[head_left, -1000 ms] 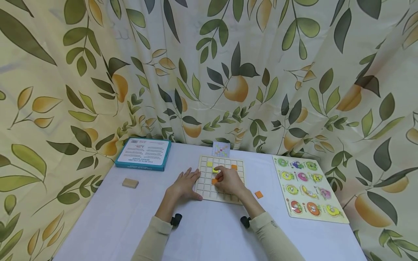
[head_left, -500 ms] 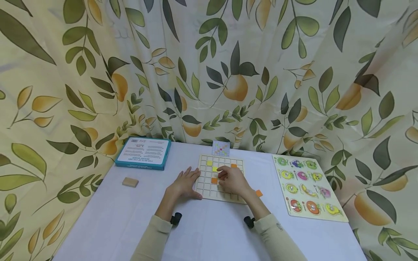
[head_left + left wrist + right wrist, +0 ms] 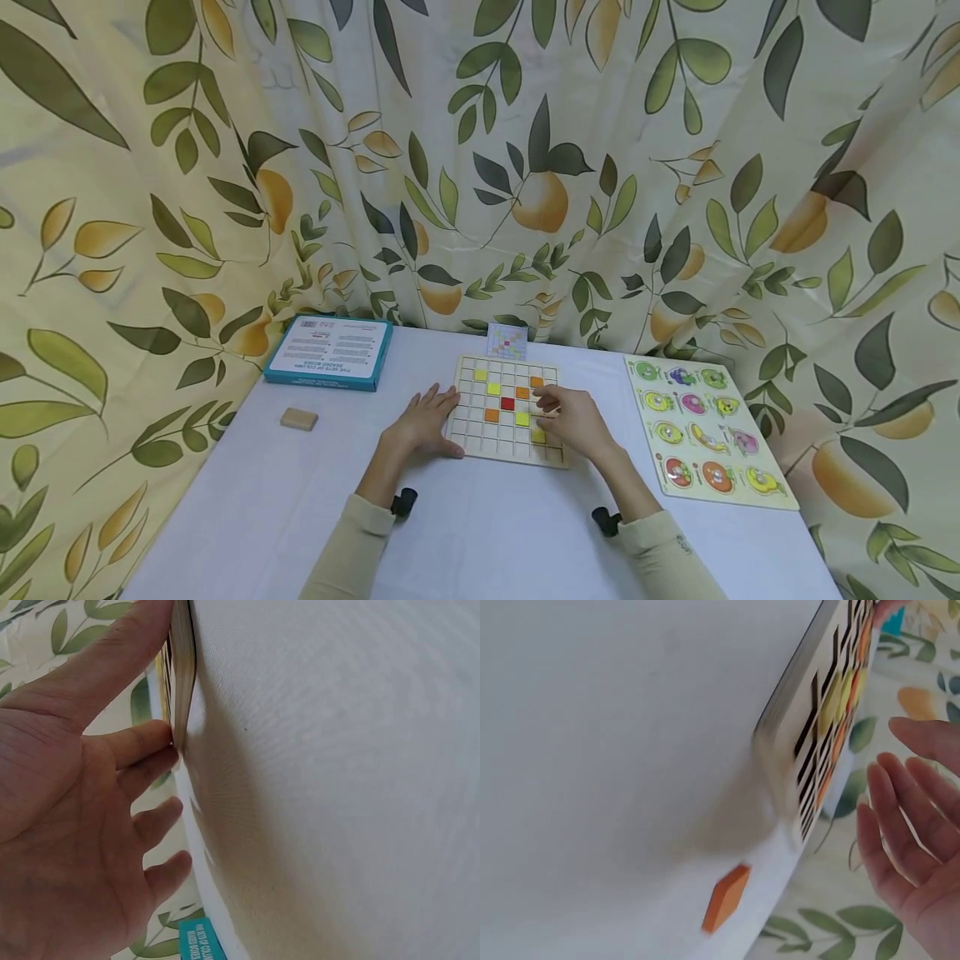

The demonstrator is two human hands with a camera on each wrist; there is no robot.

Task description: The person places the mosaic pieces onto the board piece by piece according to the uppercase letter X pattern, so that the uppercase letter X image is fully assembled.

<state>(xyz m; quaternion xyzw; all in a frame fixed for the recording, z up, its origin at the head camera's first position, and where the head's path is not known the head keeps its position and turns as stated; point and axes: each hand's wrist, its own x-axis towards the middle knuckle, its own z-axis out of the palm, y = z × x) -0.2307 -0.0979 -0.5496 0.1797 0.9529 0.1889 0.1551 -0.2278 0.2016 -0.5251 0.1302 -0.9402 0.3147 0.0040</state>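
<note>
A wooden grid board [image 3: 468, 429] lies on the white table, with a red tile [image 3: 507, 404] near its middle and several yellow and orange tiles in other squares. My left hand [image 3: 422, 422] rests at the board's left side, fingers spread, thumb at the near corner. In the left wrist view its thumb and fingertips touch the board's edge [image 3: 184, 675]. My right hand [image 3: 577, 421] hovers over the board's right side with fingers loosely bent and nothing in them. A loose orange tile [image 3: 726, 898] lies on the table by the board, hidden by the right hand in the head view.
A small pattern card [image 3: 507, 341] stands behind the board. On the right lies a fruit and vegetable puzzle board [image 3: 678, 450]. At the left are a teal-edged box [image 3: 327, 352] and a small wooden block [image 3: 299, 419]. A leaf-patterned curtain [image 3: 600, 125] surrounds the table.
My right hand has moved from the board's middle to its right edge, uncovering the red tile and several yellow and orange ones. The left hand has stayed at the board's left side.
</note>
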